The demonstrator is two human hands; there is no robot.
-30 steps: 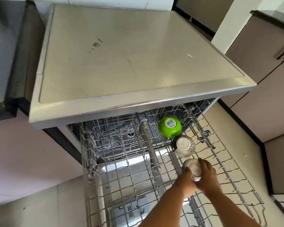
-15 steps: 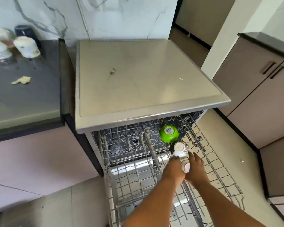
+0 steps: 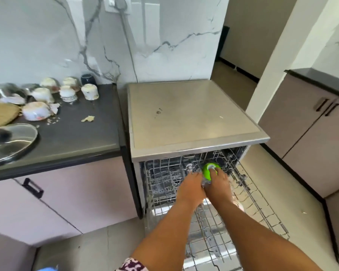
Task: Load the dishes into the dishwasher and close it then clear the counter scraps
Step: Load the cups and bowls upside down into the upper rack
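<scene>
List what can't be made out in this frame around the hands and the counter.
Head view only:
- Small cups in the wire rack: hidden by left hand and right hand.
- Either hand's grip: blurred.
- Round woven mat and steel lid: cut off by the left edge.

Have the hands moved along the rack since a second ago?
Yes. Both hands, left and right, have moved deeper into the rack, toward the green bowl, which the right one now touches.

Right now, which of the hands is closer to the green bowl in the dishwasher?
The right hand. Its fingers touch the green bowl from the near side, in the pulled-out rack. The left hand lies just to the bowl's left, beside the right hand.
</scene>
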